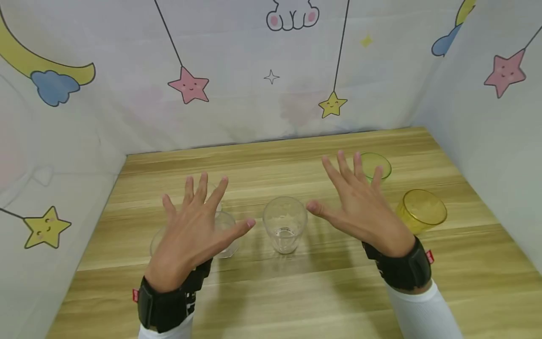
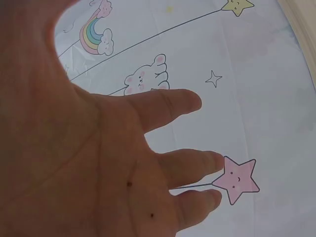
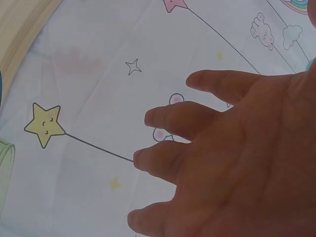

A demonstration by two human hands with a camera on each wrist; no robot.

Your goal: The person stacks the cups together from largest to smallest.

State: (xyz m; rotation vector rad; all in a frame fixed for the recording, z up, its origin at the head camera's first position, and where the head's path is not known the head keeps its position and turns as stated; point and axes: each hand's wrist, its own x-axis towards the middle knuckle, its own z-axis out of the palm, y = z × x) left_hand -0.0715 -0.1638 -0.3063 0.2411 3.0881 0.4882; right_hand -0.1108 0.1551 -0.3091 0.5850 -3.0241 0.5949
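My left hand (image 1: 190,230), fingers spread, hovers on the left, holding nothing. Behind it, partly hidden, are clear glasses; one clear glass (image 1: 228,221) shows past its thumb. Between the hands a tall clear glass (image 1: 285,226) stands upright on the wooden table (image 1: 288,301). My right hand (image 1: 360,207) is likewise spread and bare, its thumb near that glass's rim. A green glass (image 1: 374,165) is partly covered by the right fingers, and a yellow glass (image 1: 421,212) stands to the right of the wrist. Both palms (image 2: 98,163) face away, toward the printed cloth in the wrist views.
A white cloth wall (image 1: 254,113) with printed stars, moons and clouds rises along the table's back edge. Similar cloth closes off the left side (image 1: 55,165) and the right side (image 1: 487,132). Black straps (image 1: 163,303) circle both wrists.
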